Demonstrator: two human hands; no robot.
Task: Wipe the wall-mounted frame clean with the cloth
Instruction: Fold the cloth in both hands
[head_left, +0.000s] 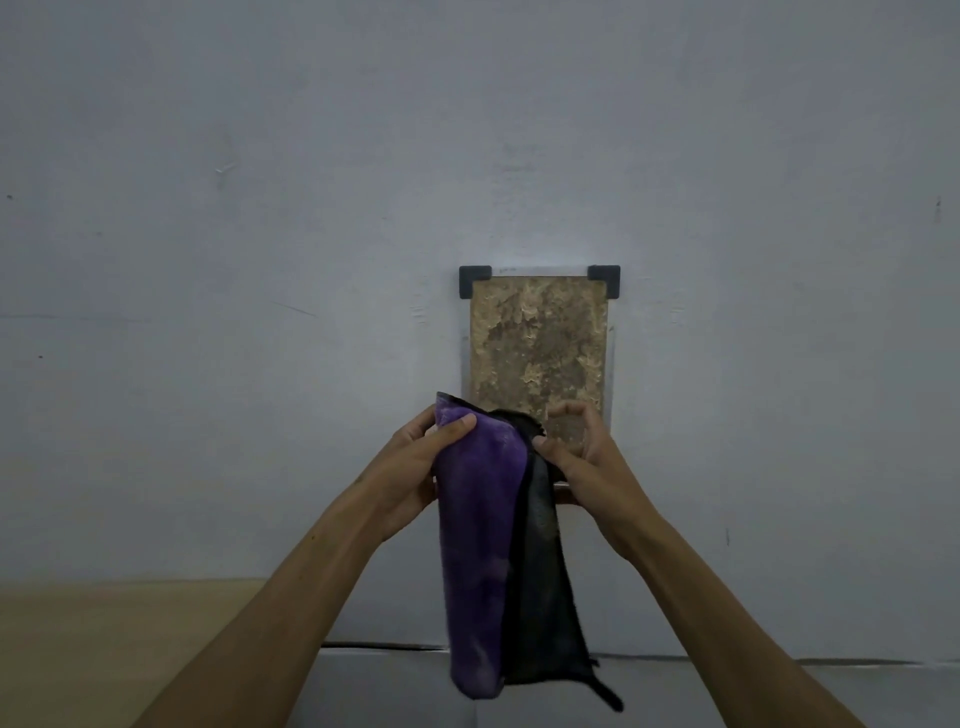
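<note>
Hanging on the pale wall (260, 208), the frame (538, 343) is a tall panel with a mottled brown surface and black brackets (474, 279) at its two top corners. Its lower part is hidden behind the hands. The cloth (483, 545), purple on one side and black on the other, hangs down in front of it. The left hand (415, 462) grips the purple upper edge with thumb on top. The right hand (582, 452) pinches the black edge between thumb and fingers, just before the frame. A tan surface (104, 634) lies at lower left.
</note>
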